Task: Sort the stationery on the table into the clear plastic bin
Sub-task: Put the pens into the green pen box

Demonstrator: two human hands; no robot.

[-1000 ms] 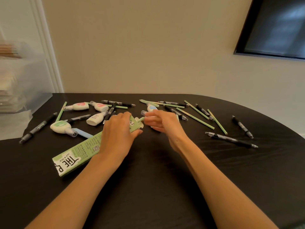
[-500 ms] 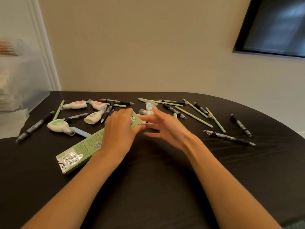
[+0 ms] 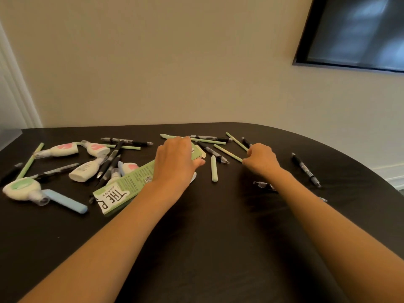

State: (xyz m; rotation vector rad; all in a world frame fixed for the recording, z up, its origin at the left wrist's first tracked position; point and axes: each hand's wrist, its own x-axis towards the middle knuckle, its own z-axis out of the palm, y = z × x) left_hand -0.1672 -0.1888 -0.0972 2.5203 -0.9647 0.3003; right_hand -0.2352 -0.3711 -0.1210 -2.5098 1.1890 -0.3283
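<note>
Dark table (image 3: 218,248), stationery lying scattered across its far half; the green box (image 3: 122,191) is serving as landmark, lying flat and running diagonally up toward the right. Farthest left of the box, a correction tape with a green label (image 3: 20,189) is resting with a pale blue stick (image 3: 64,201) just beside its nozzle. Behind these, a long green pencil (image 3: 29,161) is lying at a slant. Left of and behind the box, two pink-labelled correction tapes (image 3: 59,149) are sitting apart, with a plain white one (image 3: 85,169) nearer the box. Black pens (image 3: 111,159) are crossing each other just beside the box's left edge. The left hand (image 3: 175,162) is covering the box's far end, grip closed round it, thumb pressing along the right side. Just right of that far end a short green stick (image 3: 214,169) is lying loose, touching neither hand. Further right of the box, the right hand (image 3: 261,159) is resting knuckles up, fingers curled in a narrow grip, pinching the near end of a thin green pencil (image 3: 228,153) that is lying on the table. A clear-barrelled pen (image 3: 262,184) is showing partly under the right forearm. Well right of the box, a black pen (image 3: 306,169) is lying alone near the table's curved edge.
</note>
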